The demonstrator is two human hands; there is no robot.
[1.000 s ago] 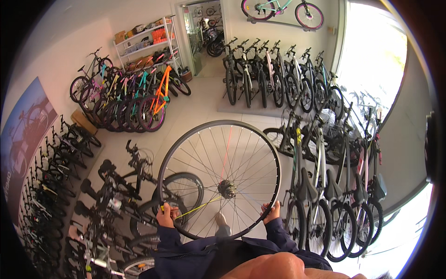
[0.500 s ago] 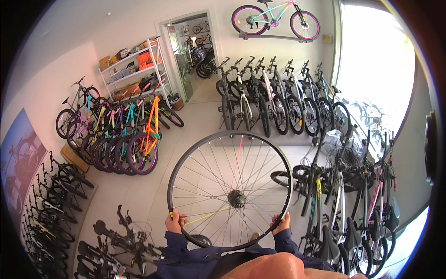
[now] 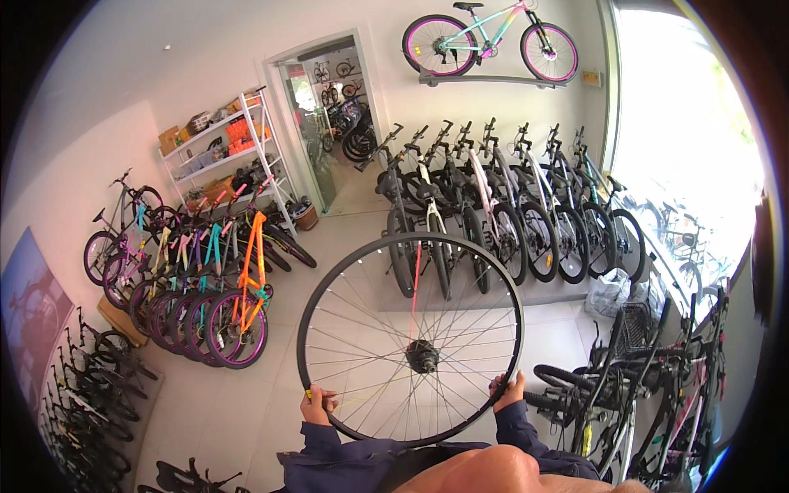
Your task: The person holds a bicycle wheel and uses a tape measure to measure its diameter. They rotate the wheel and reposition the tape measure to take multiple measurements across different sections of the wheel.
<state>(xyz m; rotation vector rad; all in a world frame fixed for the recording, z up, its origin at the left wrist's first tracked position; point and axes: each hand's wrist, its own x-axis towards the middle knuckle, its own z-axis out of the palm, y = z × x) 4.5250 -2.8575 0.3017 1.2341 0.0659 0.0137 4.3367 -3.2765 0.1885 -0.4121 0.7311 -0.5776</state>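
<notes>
A bare bicycle wheel [image 3: 411, 237] with a black rim and no tyre is upright in front of my body, its spoked face toward me. My left hand [image 3: 318, 404] is closed round the lower left of the rim, by a small yellow mark. On the lower right, my right hand [image 3: 508, 390] grips the same rim, fingers curled over its edge. A black hub [image 3: 422, 357] sits at the centre of thin spokes. One red spoke [image 3: 416, 287] runs up from the hub, and a fainter yellow one reaches toward my left hand.
A row of bicycles [image 3: 485, 205] stands on a low platform ahead. Colourful bicycles [image 3: 238, 304] line the left, before a white shelf [image 3: 218, 160]. More bicycles [image 3: 616, 394] crowd the near right. A doorway [image 3: 329, 123] opens at the back; a bicycle [image 3: 493, 41] hangs above.
The view of the room has shifted: the far bicycles sit lower and larger, and the near-left bicycles have mostly left the picture. The wheel stays in both hands, almost unmoved in view.
</notes>
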